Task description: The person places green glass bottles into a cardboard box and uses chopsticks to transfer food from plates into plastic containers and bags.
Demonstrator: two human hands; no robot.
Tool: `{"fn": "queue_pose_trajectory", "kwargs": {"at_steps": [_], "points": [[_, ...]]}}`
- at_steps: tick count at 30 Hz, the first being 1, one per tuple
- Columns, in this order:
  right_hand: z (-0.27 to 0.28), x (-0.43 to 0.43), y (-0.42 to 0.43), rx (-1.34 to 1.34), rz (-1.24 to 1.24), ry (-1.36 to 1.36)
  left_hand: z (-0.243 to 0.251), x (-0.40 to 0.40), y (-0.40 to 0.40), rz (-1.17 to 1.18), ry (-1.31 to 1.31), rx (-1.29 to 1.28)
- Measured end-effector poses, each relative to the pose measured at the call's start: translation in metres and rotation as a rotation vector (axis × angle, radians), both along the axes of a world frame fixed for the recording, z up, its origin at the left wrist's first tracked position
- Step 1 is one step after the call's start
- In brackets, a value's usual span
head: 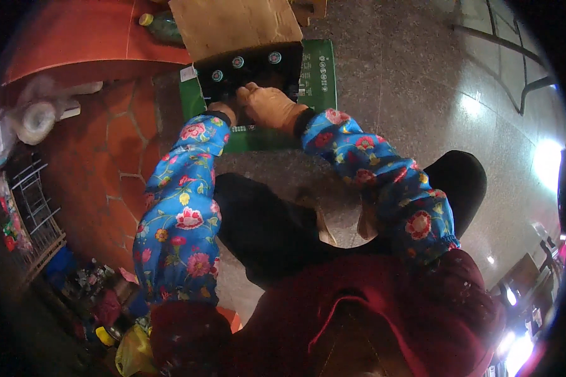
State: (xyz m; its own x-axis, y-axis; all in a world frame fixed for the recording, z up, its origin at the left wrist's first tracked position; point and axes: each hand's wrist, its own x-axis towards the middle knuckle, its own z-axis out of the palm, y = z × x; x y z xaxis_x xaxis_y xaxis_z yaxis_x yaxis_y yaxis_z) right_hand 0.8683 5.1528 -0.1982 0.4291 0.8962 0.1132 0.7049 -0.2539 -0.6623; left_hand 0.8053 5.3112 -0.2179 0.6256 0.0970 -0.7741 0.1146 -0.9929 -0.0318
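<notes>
A green cardboard carton (320,77) stands on the floor before me, its top flap (236,26) raised at the far side. In its dark interior show several bottle caps (274,57), round and pale green with a red mark. My right hand (269,106) reaches over the near part of the opening, fingers bent; whether it grips anything does not show. Close beside it on the left, my left hand (224,110) reaches into the carton, its fingers hidden. Blue floral sleeve covers (188,219) cover both forearms.
Beyond the carton's left corner lies a green plastic bottle (162,27) with a yellow cap, by a red surface (85,35). A roll of clear plastic (37,120) is at the left, a wire rack (33,198) below it. Metal legs (504,40) stand at upper right.
</notes>
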Motion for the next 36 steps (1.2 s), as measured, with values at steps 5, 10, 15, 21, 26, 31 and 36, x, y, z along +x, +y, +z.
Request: {"fn": "queue_pose_trajectory", "kwargs": {"at_steps": [5,10,15,21,26,31,36], "points": [[0.006,0.004,0.002,0.171,0.081,0.061,0.004,-0.005,0.017,0.087,-0.144,0.037],[-0.007,0.012,0.003,0.222,-0.058,0.024,0.042,0.022,-0.007,0.173,-0.375,0.008],[-0.03,0.038,0.003,0.107,-0.099,0.062,0.047,0.041,-0.018,0.109,-0.471,0.032],[-0.01,0.068,-0.009,0.035,0.015,0.078,0.028,0.031,-0.006,-0.008,-0.612,-0.101],[0.05,0.125,-0.038,-0.037,0.405,0.056,0.019,0.013,-0.003,-0.069,-0.717,-0.169],[-0.008,0.083,-0.033,-0.505,0.617,-0.23,0.028,0.031,-0.004,-0.169,-0.504,-0.175],[-0.124,0.058,-0.02,-0.56,0.503,-0.304,0.027,0.015,0.009,-0.236,-0.47,-0.108]]}}
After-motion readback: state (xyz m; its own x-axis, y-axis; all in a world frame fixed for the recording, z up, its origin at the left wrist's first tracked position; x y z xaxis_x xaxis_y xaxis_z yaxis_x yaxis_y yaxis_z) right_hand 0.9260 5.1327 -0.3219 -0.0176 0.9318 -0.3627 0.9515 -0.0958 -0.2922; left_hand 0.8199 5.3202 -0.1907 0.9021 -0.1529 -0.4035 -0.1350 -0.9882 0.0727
